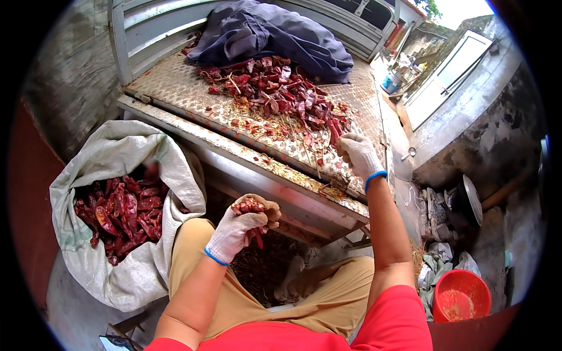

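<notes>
My left hand [239,229], in a whitish work glove with a blue cuff and soiled fingers, is closed around several dried red chili peppers [248,206] above my lap. A red piece hangs below its fingers. My right hand [358,153], gloved alike, has its fingers curled at the right edge of a pile of dried chili peppers [287,93]. Peppers touch or lie right behind its fingertips, and what it grips is hidden. The pile rests on a rusty metal truck bed [170,79], among yellow seeds and broken bits.
At my left stands an open white woven sack [111,286] holding dried peppers [126,213]. A dark grey-blue cloth [263,35] covers the back of the pile. A red basin [462,295] sits at lower right, below a round lid [470,200]. The bed's metal edge [246,158] runs before my knees.
</notes>
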A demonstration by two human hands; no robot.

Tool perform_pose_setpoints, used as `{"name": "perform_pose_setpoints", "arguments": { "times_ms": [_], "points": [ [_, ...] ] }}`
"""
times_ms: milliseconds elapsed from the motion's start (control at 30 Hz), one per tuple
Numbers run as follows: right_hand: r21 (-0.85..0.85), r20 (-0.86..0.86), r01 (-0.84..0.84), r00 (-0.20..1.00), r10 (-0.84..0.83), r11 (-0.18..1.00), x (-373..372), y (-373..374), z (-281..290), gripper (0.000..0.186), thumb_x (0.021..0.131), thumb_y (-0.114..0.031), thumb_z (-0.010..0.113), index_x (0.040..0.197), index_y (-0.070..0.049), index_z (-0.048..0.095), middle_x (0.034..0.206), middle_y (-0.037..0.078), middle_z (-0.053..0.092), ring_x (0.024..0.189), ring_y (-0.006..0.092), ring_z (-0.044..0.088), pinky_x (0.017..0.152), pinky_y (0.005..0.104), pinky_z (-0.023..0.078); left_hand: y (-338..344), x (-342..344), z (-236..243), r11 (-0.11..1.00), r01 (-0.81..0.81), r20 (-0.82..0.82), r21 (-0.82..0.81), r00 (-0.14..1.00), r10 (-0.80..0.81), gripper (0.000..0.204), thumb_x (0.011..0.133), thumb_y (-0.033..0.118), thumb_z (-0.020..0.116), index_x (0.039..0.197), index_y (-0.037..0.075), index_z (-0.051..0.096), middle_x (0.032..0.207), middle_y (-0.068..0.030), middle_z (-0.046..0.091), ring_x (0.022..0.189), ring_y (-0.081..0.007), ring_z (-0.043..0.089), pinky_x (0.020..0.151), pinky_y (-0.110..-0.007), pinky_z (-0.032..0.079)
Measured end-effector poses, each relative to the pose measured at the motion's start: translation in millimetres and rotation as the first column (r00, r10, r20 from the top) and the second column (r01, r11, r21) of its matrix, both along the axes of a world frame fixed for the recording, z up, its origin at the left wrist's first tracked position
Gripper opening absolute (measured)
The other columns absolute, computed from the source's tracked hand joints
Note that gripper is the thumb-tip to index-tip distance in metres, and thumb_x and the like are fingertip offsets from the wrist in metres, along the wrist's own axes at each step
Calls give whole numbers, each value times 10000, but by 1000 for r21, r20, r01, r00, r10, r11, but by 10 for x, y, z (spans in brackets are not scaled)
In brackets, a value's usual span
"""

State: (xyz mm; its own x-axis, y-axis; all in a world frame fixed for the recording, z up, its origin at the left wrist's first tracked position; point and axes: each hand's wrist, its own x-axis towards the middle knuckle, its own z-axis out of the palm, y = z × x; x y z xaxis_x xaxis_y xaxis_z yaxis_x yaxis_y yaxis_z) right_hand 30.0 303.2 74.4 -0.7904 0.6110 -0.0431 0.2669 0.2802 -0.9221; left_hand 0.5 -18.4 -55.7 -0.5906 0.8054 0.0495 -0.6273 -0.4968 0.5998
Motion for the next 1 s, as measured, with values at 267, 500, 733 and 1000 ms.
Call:
{"name": "perform_pose_setpoints", "arguments": {
  "times_ms": [267,500,733,1000],
  "points": [
    [164,552,-404,794,256,900,380,-965,233,254,854,-276,654,969,-87,777,865,92,732,844,226,692,765,357,544,76,26,-79,995,-34,49,89,998,30,206,884,-33,673,1076,28,632,1228,-165,656,1030,-248,696,865,-339,603],
    [471,659,-712,676,328,520,266,-1709,-38,354,891,-395,563,993,-97,725,957,172,715,889,334,701,813,445,556,80,39,-239,987,-156,238,36,961,143,221,918,-17,659,1131,29,621,1179,-158,666,1005,-248,687,855,-429,612],
    [782,357,-196,919,-168,591,-559,-471,174,454,962,-351,621,1340,-107,565,1304,144,645,1142,298,653,910,444,565,34,-32,-173,984,-151,175,95,976,132,444,930,-10,635,1330,151,530,1103,-129,627,816,-218,678,828,-476,604],
    [810,132,35,962,-241,585,-552,79,-179,220,928,-256,623,1075,-137,737,1054,160,728,990,335,700,871,450,540,7,-76,-133,999,-28,74,41,997,25,444,910,13,683,1327,15,529,1046,-125,665,804,-257,710,865,-461,608]
  ]
}}
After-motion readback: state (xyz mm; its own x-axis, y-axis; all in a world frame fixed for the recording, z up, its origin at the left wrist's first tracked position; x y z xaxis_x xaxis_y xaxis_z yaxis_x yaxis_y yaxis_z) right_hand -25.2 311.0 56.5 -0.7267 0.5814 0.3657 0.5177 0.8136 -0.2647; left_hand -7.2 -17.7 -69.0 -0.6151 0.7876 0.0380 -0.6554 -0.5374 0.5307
